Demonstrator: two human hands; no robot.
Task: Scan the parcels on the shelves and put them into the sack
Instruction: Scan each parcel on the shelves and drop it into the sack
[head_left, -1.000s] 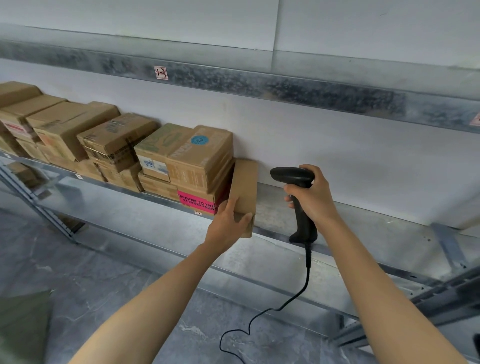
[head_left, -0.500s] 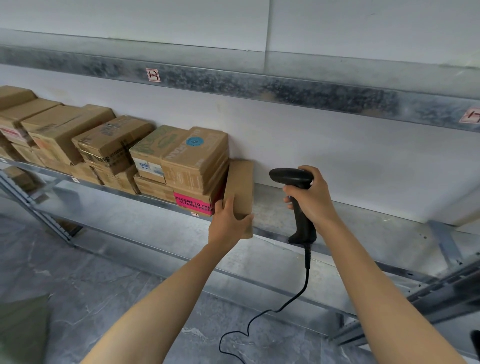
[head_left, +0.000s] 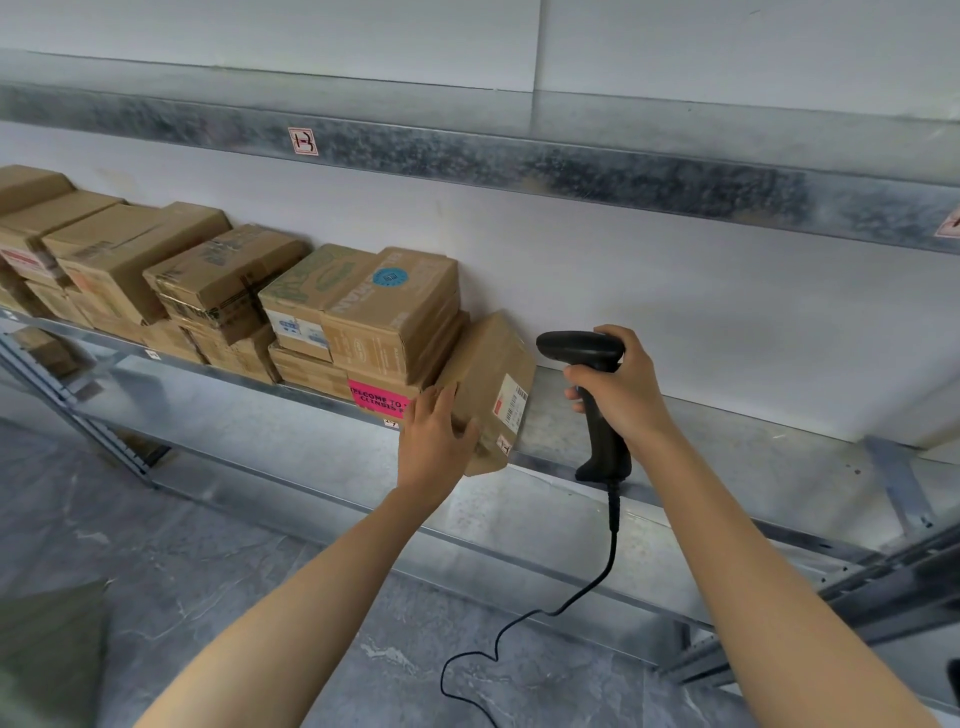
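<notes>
At the right end of the box row on the metal shelf (head_left: 691, 441), the left hand (head_left: 434, 441) holds a flat cardboard parcel (head_left: 488, 364) tilted. Its upper edge leans against the stacked boxes (head_left: 389, 317) and its lower corner hangs past the shelf's front lip. Risk 1: the hold is at the lower near end only, so the parcel may pivot and drop off the lip. Risk 2: the barcode label (head_left: 511, 405) sits low on the right-hand face, while the scanner (head_left: 579, 347) points at the parcel's upper part from just beside it; a steep angle would likely give no read. Risk 3: a pink label (head_left: 378, 399) on the stack lies close by, so a stray beam could pick up the wrong code. Risk 4: the slack cable (head_left: 571, 603) may snag. Left hand: fingers laid over the parcel's left side, thumb pressed on the labelled face, wrist raised. Right hand (head_left: 623, 395): wrapped round the scanner's handle, forearm angled up; trigger finger hidden. A green shape (head_left: 47, 654), probably the sack, lies at lower left, well apart.
</notes>
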